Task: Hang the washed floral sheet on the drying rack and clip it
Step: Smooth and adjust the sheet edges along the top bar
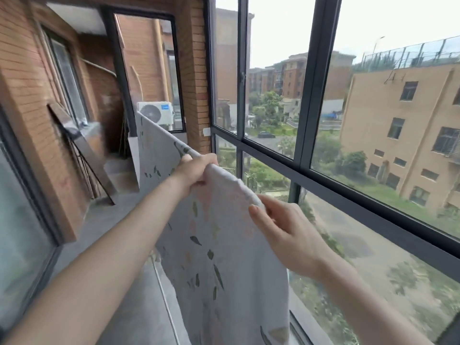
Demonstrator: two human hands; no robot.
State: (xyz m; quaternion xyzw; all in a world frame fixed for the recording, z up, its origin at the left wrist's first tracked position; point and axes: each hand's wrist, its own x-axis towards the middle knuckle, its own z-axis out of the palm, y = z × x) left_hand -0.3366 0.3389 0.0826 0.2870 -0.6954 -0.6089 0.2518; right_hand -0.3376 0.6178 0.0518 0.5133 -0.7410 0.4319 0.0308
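Running away toward the air-conditioner unit point(156, 112), the floral sheet point(219, 257) has its draped fold gripped by the left hand point(196, 169) farther along, with the right hand point(281, 227) pinching the nearer end.

At your 9 o'clock the floor point(119, 220) gives room; the hanging sheet point(224, 245) blocks 12, the window frame point(308, 95) blocks 3.

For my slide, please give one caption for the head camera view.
Both hands hold the top fold of the floral sheet: left hand gripping, right hand pinching, beside the balcony window.
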